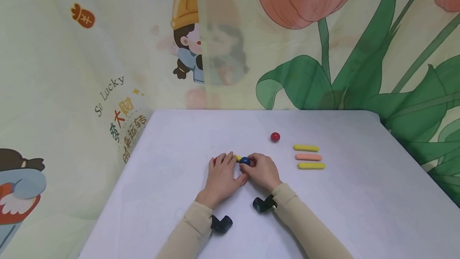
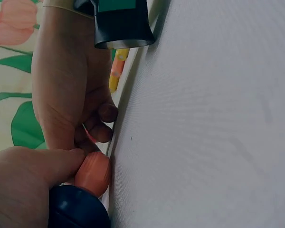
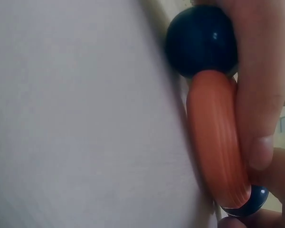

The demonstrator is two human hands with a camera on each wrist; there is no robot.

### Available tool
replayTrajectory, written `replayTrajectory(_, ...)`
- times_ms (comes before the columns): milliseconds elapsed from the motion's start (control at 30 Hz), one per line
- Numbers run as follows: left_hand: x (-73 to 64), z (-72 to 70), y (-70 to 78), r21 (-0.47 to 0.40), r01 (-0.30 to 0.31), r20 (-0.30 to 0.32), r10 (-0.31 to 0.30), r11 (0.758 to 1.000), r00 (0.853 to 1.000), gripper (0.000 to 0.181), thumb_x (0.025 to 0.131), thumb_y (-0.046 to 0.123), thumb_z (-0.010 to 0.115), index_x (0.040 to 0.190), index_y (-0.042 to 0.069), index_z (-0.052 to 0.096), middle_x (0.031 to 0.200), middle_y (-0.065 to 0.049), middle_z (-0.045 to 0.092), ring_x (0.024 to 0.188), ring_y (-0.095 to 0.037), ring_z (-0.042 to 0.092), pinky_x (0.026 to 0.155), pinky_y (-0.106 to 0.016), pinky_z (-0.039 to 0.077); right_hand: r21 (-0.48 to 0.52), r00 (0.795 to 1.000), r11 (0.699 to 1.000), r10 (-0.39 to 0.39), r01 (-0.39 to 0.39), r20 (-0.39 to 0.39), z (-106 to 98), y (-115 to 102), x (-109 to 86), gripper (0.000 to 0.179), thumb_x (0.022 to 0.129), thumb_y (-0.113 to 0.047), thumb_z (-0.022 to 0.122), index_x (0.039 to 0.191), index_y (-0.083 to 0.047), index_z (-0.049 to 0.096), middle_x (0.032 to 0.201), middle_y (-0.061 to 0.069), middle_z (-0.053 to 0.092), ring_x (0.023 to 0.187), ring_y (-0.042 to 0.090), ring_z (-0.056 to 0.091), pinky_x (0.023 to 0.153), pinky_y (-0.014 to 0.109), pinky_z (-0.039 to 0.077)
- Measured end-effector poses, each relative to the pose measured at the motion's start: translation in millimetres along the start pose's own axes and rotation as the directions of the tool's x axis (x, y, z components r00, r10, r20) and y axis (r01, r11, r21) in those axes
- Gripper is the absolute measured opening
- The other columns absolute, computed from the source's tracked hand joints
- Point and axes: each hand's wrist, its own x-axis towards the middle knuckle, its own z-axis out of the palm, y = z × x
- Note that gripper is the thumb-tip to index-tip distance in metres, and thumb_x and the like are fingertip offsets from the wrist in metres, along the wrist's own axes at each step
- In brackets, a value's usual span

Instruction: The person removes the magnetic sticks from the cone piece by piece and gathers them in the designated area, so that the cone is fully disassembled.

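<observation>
Near the table's middle, both hands work on a joined toy of coloured sticks and balls. My left hand (image 1: 222, 173) lies over its left part, fingers across it and thumb pointing right. A bit of red (image 1: 214, 161) shows beside those fingers, and a yellow stick (image 1: 238, 157) shows past them. My right hand (image 1: 264, 169) pinches a blue ball (image 1: 245, 161). In the right wrist view an orange stick (image 3: 216, 137) joins this ball to another blue ball (image 3: 247, 202) at the left hand's fingertips. The left thumb (image 2: 61, 164) meets the orange stick. The toy's far side is hidden.
A loose red ball (image 1: 275, 137) lies beyond the right hand. To the right, two yellow sticks and a pink stick (image 1: 308, 157) lie in a row on the white table (image 1: 161, 151). Printed curtains (image 1: 230, 91) hang behind the table.
</observation>
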Motion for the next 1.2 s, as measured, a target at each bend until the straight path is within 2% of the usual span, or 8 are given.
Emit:
replayTrajectory(167,0.4,0.6,-1.8,0.014,0.001,0.004,-0.001,1.0,1.0,0.073,0.091,0.059,0.055,0.139,0.006,0.053,0.146,-0.011,0.047,0.134,-0.029,0.035,0.108,-0.057,0.024,0.009,1.0,1.0,-0.013,0.013,-0.002,-0.4,1.7,2.3,0.035,0.084,-0.036,0.075,0.106,-0.009,0.071,0.076,-0.003,0.06,0.072,0.015,0.053,0.065,0.03,0.042)
replayTrajectory(300,-0.5,-0.3,-1.9,0.009,0.005,0.002,-0.006,1.0,1.0,0.072,0.091,0.059,0.053,0.139,0.006,0.053,0.145,-0.011,0.048,0.134,-0.028,0.035,0.107,-0.057,0.024,0.031,1.0,0.999,0.007,-0.008,0.011,-0.8,4.3,4.0,0.035,0.084,-0.037,0.074,0.106,-0.009,0.071,0.078,-0.003,0.062,0.073,0.015,0.053,0.065,0.029,0.043)
replayTrajectory(467,-1.0,1.0,-2.9,-0.005,0.023,-0.002,-0.023,1.0,1.0,0.068,0.093,0.059,0.049,0.139,0.008,0.054,0.146,-0.01,0.047,0.134,-0.028,0.034,0.107,-0.056,0.024,0.091,0.998,0.994,0.056,-0.054,-0.026,-7.8,11.0,8.4,0.039,0.087,-0.036,0.072,0.112,-0.007,0.069,0.087,0.002,0.066,0.08,0.019,0.056,0.069,0.029,0.045)
replayTrajectory(633,-1.1,4.3,-3.7,-0.003,0.037,0.025,-0.037,0.999,0.999,0.067,0.095,0.058,0.046,0.141,0.01,0.052,0.149,-0.008,0.044,0.137,-0.027,0.031,0.108,-0.057,0.024,0.146,0.994,0.984,0.102,-0.097,-0.028,-21.7,22.7,16.0,0.045,0.089,-0.036,0.07,0.122,-0.007,0.064,0.101,0.007,0.065,0.089,0.022,0.055,0.073,0.03,0.044)
replayTrajectory(833,-0.5,3.6,-2.8,-0.02,0.04,0.034,-0.04,0.999,0.999,0.066,0.097,0.057,0.043,0.142,0.009,0.05,0.15,-0.009,0.042,0.138,-0.027,0.029,0.109,-0.058,0.023,0.129,0.994,0.987,0.103,-0.098,-0.035,-31.2,33.5,34.4,0.044,0.09,-0.032,0.07,0.125,-0.008,0.06,0.108,0.011,0.063,0.092,0.026,0.055,0.077,0.034,0.045)
replayTrajectory(967,-1.1,3.4,-2.6,-0.019,0.032,0.014,-0.032,0.999,0.999,0.064,0.097,0.055,0.046,0.139,0.008,0.053,0.149,-0.01,0.044,0.137,-0.028,0.031,0.108,-0.059,0.024,0.095,0.989,0.987,0.139,-0.133,-0.053,-29.8,34.5,48.3,0.045,0.091,-0.034,0.07,0.126,-0.008,0.06,0.104,0.011,0.063,0.092,0.027,0.054,0.078,0.035,0.044)
replayTrajectory(1200,-1.8,6.6,-4.1,0.013,0.021,0.004,-0.021,1.0,1.0,0.065,0.094,0.055,0.051,0.14,0.008,0.053,0.149,-0.009,0.044,0.137,-0.028,0.031,0.107,-0.059,0.026,0.049,0.975,0.986,0.165,-0.159,-0.151,-20.9,27.5,64.3,0.047,0.09,-0.033,0.07,0.126,-0.005,0.061,0.083,0.01,0.063,0.076,0.026,0.053,0.067,0.032,0.039)
